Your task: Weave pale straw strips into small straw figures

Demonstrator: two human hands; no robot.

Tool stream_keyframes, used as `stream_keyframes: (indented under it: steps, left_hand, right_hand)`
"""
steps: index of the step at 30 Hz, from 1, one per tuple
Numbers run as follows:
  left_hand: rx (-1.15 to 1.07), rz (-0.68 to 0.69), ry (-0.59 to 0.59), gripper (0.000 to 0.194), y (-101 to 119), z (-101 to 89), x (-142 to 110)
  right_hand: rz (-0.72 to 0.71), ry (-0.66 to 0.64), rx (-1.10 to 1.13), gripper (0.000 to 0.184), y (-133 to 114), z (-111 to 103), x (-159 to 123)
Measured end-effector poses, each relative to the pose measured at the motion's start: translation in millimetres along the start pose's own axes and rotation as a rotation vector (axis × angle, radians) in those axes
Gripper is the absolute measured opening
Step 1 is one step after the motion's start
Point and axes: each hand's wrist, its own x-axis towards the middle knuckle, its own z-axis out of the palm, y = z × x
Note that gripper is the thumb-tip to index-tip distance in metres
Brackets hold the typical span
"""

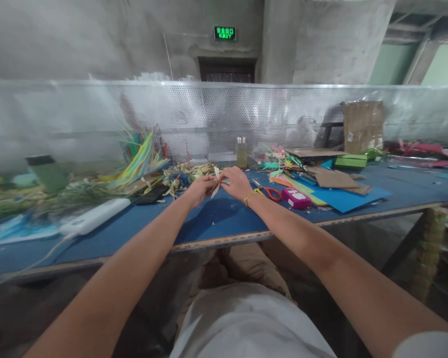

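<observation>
Between my two hands is a small pale cream strip (216, 174), leaf-like, with narrow ends sticking out above and below the fingers. My left hand (202, 190) pinches it from the left. My right hand (237, 183), with a gold bracelet at the wrist, closes on it from the right, and the fingertips of both hands nearly meet. They are held above the blue tabletop (216, 221). Whether the strip is paper or dried leaf, I cannot make out. Right of my right hand lie orange-handled scissors (272, 193).
A purple box (296, 198) and coloured paper sheets (353, 198) lie to the right. Dried plant scraps (181, 179) and a bundle of coloured strips (144, 156) sit at left, beside a white power strip (95, 216). Behind stand a clear bottle (241, 153) and a perforated metal screen (216, 112).
</observation>
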Motion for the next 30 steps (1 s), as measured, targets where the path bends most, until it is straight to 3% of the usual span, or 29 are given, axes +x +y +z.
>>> stream_keyframes:
  steps: [4, 17, 30]
  left_hand:
    - [-0.092, -0.099, 0.028, 0.025, 6.5, 3.1, -3.6]
    - [-0.042, 0.008, -0.023, 0.029, 1.7, 2.3, -0.7]
    - [0.004, 0.028, -0.005, 0.028, 0.1, 0.4, -0.1]
  right_hand:
    - [0.013, -0.013, 0.008, 0.005, 1.7, 0.0, 0.8]
    - [0.174, 0.016, 0.079, 0.008, 2.2, 3.2, 0.4]
    - [0.309, 0.073, 0.243, 0.007, 0.2, 6.1, -1.6]
